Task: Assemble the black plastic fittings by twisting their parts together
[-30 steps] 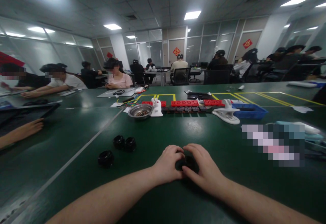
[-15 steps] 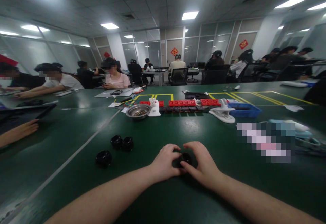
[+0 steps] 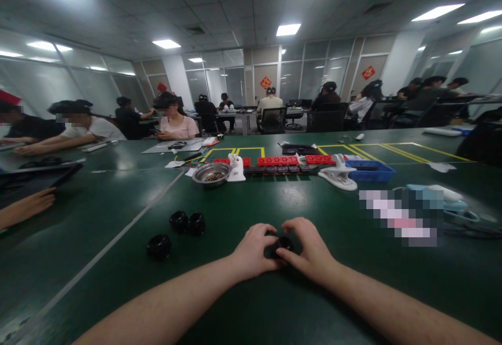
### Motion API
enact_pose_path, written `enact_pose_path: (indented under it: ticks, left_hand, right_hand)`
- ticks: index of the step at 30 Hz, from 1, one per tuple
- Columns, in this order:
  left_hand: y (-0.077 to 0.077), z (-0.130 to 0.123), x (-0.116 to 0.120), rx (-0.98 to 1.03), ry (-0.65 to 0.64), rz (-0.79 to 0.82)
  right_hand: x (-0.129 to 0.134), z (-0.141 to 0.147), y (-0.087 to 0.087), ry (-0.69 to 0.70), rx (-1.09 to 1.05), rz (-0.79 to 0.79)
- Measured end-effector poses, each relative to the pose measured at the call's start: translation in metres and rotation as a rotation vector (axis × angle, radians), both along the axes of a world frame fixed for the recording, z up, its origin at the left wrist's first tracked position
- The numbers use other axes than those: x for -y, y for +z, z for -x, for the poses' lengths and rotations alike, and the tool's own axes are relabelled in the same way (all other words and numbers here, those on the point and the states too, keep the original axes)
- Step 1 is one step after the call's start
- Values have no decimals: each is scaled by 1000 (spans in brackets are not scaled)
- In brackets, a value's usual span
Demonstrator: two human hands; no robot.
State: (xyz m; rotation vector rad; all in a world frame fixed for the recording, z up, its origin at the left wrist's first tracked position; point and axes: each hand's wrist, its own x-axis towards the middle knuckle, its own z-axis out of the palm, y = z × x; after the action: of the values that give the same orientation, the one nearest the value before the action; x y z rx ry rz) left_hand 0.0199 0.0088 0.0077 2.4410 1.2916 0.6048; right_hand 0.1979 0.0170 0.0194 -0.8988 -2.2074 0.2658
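Observation:
A small glossy black round part (image 3: 284, 242) sits low over the green table, between my two hands. My left hand (image 3: 254, 251) curls around its left side, thumb low and fingers arched over. From the right, my right hand (image 3: 310, 250) bends around it, with the thumb against its near side. The fingers partly hide the part. Off to the left are three similar black round parts with hollow tops: one nearer (image 3: 159, 246), and a touching or almost touching pair, left (image 3: 178, 221) and right (image 3: 196, 223).
Ahead stand a metal bowl (image 3: 212, 182) with small pieces, a white clamp stand (image 3: 236, 169), red block strips (image 3: 278, 160), another white clamp (image 3: 339, 175) and a blue tray (image 3: 372, 173). A blurred-out item (image 3: 400, 218) lies right. At far left is another person's hand (image 3: 33, 206).
Both hands stay around the black part with almost the same grip. The whole view has shifted slightly; the other three black parts have not moved on the table.

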Motion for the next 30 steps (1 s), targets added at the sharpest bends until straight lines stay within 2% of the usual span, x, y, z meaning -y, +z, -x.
enact_pose_path:
  ticks: [2,8,13,15,17,22,24,28,30]
  left_hand:
    - [1,0,0,0,-3,5]
    - [1,0,0,-5,-9,1]
    - [-2,0,-1,2,-7,-25]
    - [-2,1,-1,3,-9,-32]
    - [-2,1,-1,-2,-17,-28]
    - [-1,0,-1,-19,-12,-30]
    - [-2,0,-1,-18,-13,-29]
    - [-2,0,-1,-11,-20,-29]
    - [-2,0,-1,-10,-22,-38]
  right_hand:
    - [-1,1,2,10,28,22]
    - [4,1,3,187,-23,-29]
    - [-2,1,-4,13,-33,-29]
    - [-4,1,-5,-10,-5,-9]
    - [-3,1,-3,32,4,8]
    - [4,0,2,252,-40,-31]
    - [5,0,1,230,-40,-55]
    - [1,1,-2,71,-27,-53]
    - [0,1,-2,49,-12,-40]
